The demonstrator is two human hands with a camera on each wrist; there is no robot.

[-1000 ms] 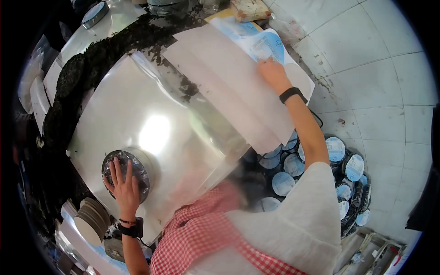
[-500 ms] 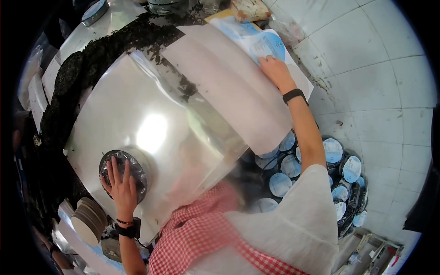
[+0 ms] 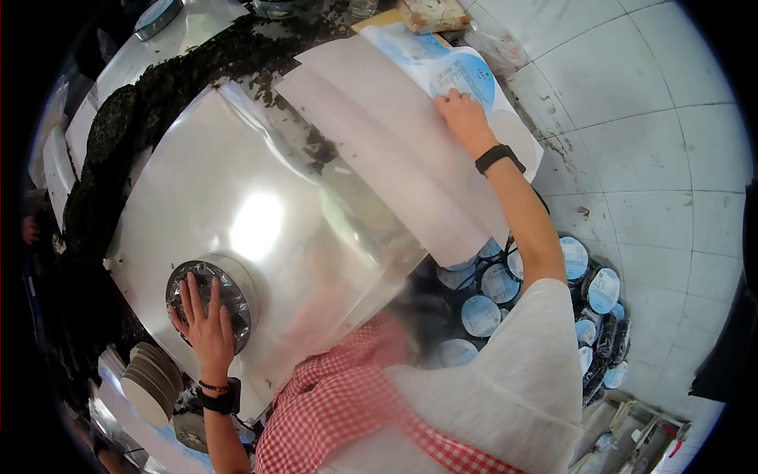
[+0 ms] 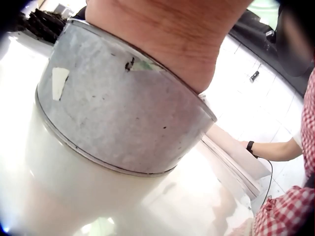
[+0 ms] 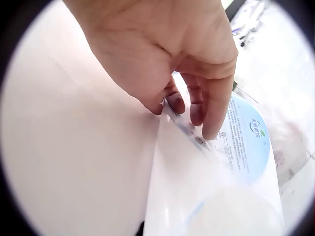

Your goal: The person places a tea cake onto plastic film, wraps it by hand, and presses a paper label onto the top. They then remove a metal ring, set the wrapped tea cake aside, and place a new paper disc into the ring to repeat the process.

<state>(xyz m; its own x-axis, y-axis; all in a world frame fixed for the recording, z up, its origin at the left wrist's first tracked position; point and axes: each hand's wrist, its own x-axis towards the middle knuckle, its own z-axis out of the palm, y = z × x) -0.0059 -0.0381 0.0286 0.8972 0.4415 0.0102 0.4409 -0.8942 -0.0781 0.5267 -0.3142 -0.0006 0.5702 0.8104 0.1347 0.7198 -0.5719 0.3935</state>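
Observation:
My left hand rests with spread fingers on top of a round metal tin, whose upper face is dark and wrapped in crinkled clear film. The tin stands upright on a shiny sheet-metal tabletop. My right hand is over a white sheet printed with round blue labels. In the right wrist view, my thumb and forefinger pinch the edge of a label, and the other fingers curl down over its printed text. Beside that hand a broad pale paper sheet lies across the table.
Heaped dark dried flakes line the table's far left side. A row of pale discs stands below the tin. Several dark packs with blue round labels are piled low on the right, by the tiled floor. Another round tin sits at top left.
My right hand has shifted slightly over the label sheet, and more of the label's print shows now. My left hand has stayed on the tin. The head view has moved slightly.

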